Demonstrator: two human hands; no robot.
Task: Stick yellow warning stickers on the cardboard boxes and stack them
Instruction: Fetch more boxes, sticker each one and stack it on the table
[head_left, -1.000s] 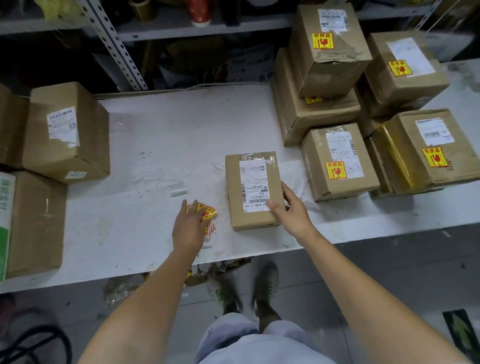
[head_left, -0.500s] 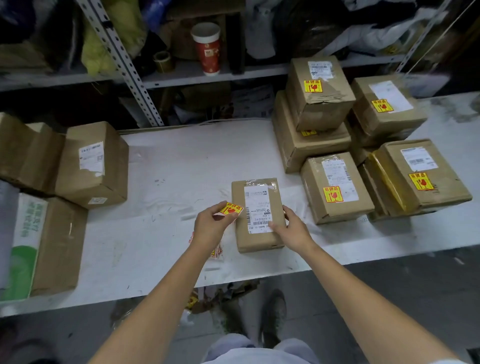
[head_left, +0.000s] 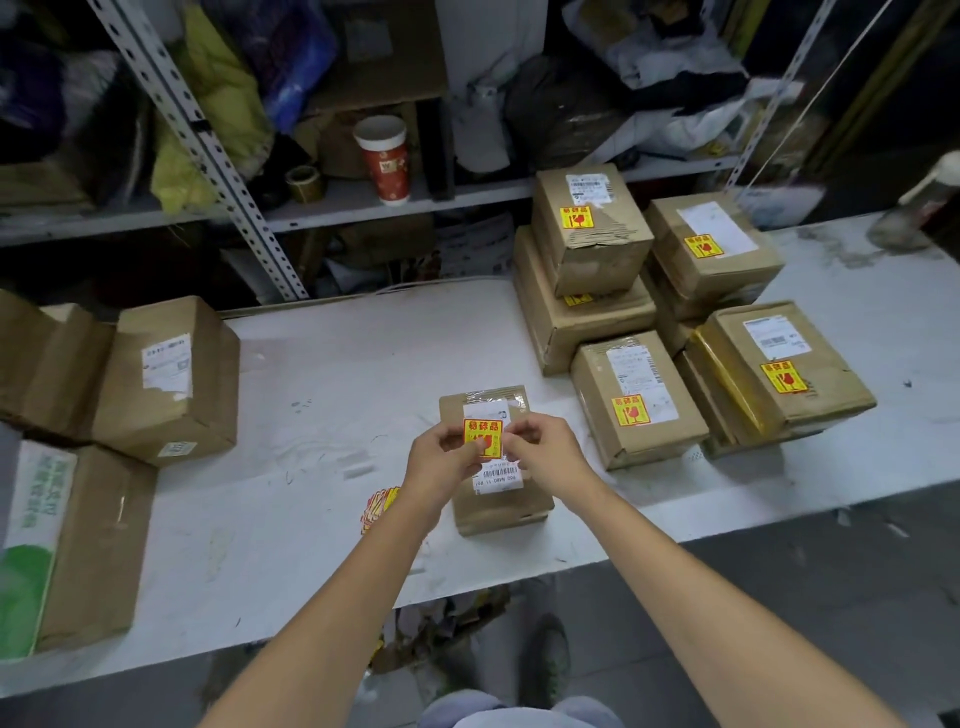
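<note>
- Storeroom setting: white worktable (head_left: 322, 364) with scuffed top, perforated metal shelving (head_left: 208, 140) behind it, crammed with bags and clutter.
- On the shelf: red-and-white paper cup (head_left: 385, 158) standing upright, tape roll (head_left: 304, 182) to its left.
- Small flat cardboard box (head_left: 498, 506) lies near table's front edge, centre; white shipping label (head_left: 497, 475) on its top face, partly hidden by the hands.
- Left hand (head_left: 441, 462) and right hand (head_left: 545, 449) meet above that box, both pinching one yellow warning sticker (head_left: 482, 435) with red print by its lower edge. Sticker faces the camera, held over the label; cannot tell if it touches the box.
- Left hand's fingertips closed on sticker's lower left, right hand's on lower right.
- Pile of spare yellow stickers (head_left: 379, 506) on the table just left of the left forearm.
- Right side: cluster of stickered boxes (head_left: 636, 400), several stacked in two layers, each visible top carrying a yellow sticker. Nearest one sits just right of the small box, not touching.
- Left side: unstickered brown boxes (head_left: 166, 379), one with a white label, plus a carton with a green-and-white panel (head_left: 31, 551) at the table's left edge.
- Below the table edge: floor debris, person's shoes (head_left: 545, 660) and light shorts visible.
</note>
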